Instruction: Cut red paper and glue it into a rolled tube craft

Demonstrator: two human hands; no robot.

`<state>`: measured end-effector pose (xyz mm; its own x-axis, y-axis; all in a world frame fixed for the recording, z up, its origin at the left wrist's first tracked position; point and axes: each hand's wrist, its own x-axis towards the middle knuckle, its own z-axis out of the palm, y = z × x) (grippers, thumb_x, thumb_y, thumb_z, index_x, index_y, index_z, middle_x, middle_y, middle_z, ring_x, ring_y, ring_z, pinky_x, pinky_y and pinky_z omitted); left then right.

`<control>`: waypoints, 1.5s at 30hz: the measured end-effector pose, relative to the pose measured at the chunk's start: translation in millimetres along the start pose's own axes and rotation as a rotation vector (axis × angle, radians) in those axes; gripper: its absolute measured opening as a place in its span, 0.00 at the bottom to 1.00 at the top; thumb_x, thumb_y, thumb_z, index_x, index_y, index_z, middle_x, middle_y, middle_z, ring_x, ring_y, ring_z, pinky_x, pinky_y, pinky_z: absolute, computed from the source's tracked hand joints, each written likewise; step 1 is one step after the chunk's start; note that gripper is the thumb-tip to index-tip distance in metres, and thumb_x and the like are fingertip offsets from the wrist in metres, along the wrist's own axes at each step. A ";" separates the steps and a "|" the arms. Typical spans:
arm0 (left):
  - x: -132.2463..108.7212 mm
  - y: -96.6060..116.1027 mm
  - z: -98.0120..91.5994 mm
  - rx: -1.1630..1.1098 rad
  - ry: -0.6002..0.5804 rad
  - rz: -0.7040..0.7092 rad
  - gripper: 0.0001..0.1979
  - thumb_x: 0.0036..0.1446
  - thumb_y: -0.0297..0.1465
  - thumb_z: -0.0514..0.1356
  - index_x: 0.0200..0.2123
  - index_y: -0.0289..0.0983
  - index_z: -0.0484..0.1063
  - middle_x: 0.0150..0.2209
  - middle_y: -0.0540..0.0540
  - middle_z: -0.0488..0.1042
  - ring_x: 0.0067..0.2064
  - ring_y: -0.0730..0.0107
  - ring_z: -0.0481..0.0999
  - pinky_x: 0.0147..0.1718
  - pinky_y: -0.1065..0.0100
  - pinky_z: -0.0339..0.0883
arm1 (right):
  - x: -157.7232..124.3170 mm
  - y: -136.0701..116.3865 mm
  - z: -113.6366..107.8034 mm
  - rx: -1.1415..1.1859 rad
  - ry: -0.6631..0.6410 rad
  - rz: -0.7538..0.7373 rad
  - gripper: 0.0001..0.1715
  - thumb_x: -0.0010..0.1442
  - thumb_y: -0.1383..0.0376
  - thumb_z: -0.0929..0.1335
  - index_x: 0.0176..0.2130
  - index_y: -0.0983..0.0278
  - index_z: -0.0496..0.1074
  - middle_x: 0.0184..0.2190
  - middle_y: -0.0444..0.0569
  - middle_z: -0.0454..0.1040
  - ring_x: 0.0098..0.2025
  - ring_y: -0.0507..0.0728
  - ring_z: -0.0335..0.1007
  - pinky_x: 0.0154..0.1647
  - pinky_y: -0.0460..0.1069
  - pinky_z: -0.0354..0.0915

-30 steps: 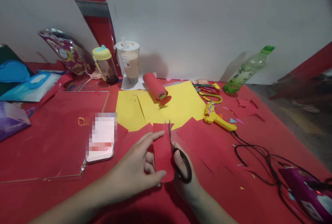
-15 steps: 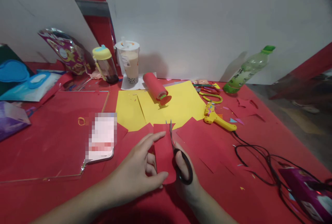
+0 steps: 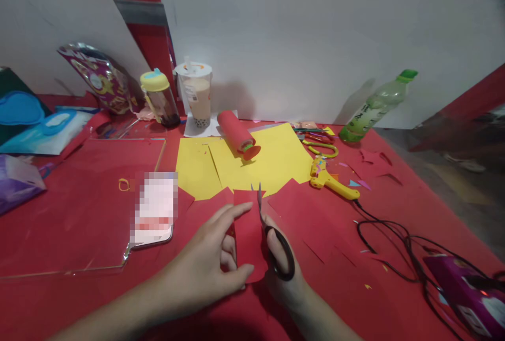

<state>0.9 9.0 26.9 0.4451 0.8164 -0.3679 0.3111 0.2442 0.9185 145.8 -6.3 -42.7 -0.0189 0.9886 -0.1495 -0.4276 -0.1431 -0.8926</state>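
Observation:
My left hand (image 3: 213, 262) pinches a narrow strip of red paper (image 3: 248, 233), thumb under its near end and forefinger along its left edge. My right hand (image 3: 282, 278) grips black-handled scissors (image 3: 276, 249), fingers through the loops. The blades (image 3: 259, 199) point away from me along the strip's right edge, with the tips slightly apart. Both hands hover low over the red table cover (image 3: 79, 225) near its front.
A phone (image 3: 154, 209) lies left of my hands. Yellow paper sheets (image 3: 240, 164) and a red paper roll (image 3: 238, 133) lie behind. A yellow glue gun (image 3: 329, 180) with its black cord (image 3: 394, 246) is to the right. Drink cups, a green bottle (image 3: 373, 107) and packets stand along the wall.
The red strip has slid slightly toward me and the scissor blades have advanced along its right edge. Both hands stay in nearly the same place.

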 end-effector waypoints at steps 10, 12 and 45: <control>-1.4 0.7 -3.5 0.051 -0.001 -0.012 0.35 0.48 0.29 0.57 0.58 0.44 0.45 0.24 0.56 0.58 0.21 0.80 0.62 0.22 0.74 0.60 | 2.1 -15.0 12.5 0.025 -0.071 0.058 0.16 0.53 0.53 0.65 0.35 0.62 0.70 0.31 0.47 0.72 0.35 0.56 0.68 0.39 0.51 0.64; -1.0 0.5 -2.7 0.032 0.002 -0.016 0.36 0.47 0.28 0.58 0.58 0.43 0.45 0.25 0.56 0.58 0.21 0.80 0.62 0.21 0.74 0.60 | 2.3 -15.0 11.9 -0.002 -0.065 0.047 0.16 0.53 0.53 0.65 0.34 0.62 0.70 0.30 0.47 0.72 0.35 0.57 0.68 0.38 0.51 0.64; 1.0 5.2 -15.7 0.105 -0.013 0.031 0.35 0.47 0.28 0.57 0.58 0.43 0.47 0.22 0.58 0.55 0.21 0.80 0.61 0.21 0.76 0.59 | 7.6 -17.5 21.0 0.134 -0.025 0.081 0.17 0.50 0.51 0.66 0.30 0.62 0.64 0.19 0.39 0.63 0.18 0.47 0.55 0.20 0.43 0.56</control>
<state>-10.2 19.3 33.5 0.4666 0.8158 -0.3417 0.3827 0.1621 0.9096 134.2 4.7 -19.3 -0.0798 0.9751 -0.2069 -0.5402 -0.2168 -0.8131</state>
